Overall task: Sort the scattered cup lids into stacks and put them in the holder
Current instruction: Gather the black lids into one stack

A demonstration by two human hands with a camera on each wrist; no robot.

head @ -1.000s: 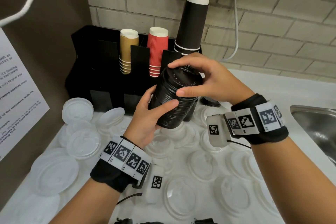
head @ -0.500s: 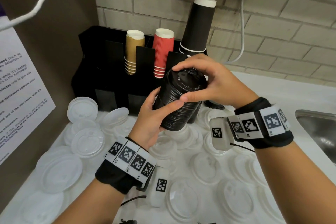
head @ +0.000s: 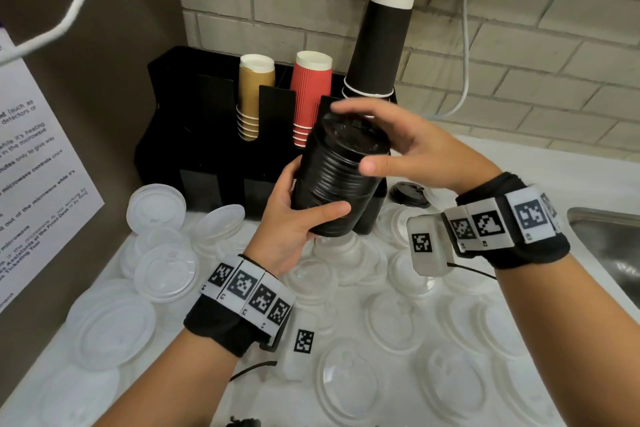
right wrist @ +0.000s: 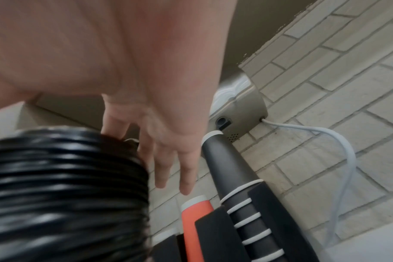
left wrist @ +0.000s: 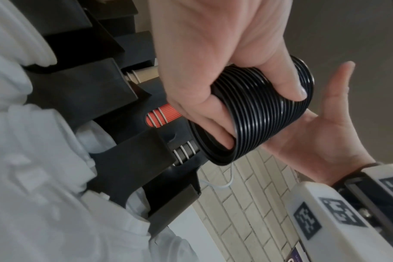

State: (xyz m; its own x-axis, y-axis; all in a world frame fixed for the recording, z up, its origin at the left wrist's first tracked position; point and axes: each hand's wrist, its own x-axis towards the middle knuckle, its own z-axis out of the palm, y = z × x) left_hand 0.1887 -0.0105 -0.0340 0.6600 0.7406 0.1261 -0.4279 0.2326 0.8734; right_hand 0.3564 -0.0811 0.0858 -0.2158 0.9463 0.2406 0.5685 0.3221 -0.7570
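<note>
A: Where is the stack of black lids (head: 337, 180) relative to the left hand (head: 291, 218)?

B: It sits in that hand's grasp, tilted, top leaning toward 1 o'clock. Thumb lies across the lower ribs at the 6 o'clock side; the fingers curl round the far side and under the base (left wrist view shows fingertips (left wrist: 227, 141) tucked into the open bottom rim). Stack held in the air, in front of the black holder (head: 194, 135).

A: Right hand (head: 412, 149)?

B: Spread, fingers straight. It arches over the top of the stack from 3 o'clock; index above the top lid, thumb beside the ribs at mid height. Whether any fingertip touches the top lid: cannot tell, the hand is motion-blurred.

A: Holder contents?

B: Three cup stacks upside down: tan cups (head: 254, 94), red cups (head: 310, 94), tall black cups (head: 379, 42) at the right end.

A: Rest of the counter?

B: Clear lids (head: 166, 274) scattered over the white counter (head: 512, 163), from 9 o'clock round to 4 o'clock below the hands. One lone black lid (head: 408, 192) lies flat at the holder's right foot. Steel sink (head: 609, 243) edge at 3 o'clock.
</note>
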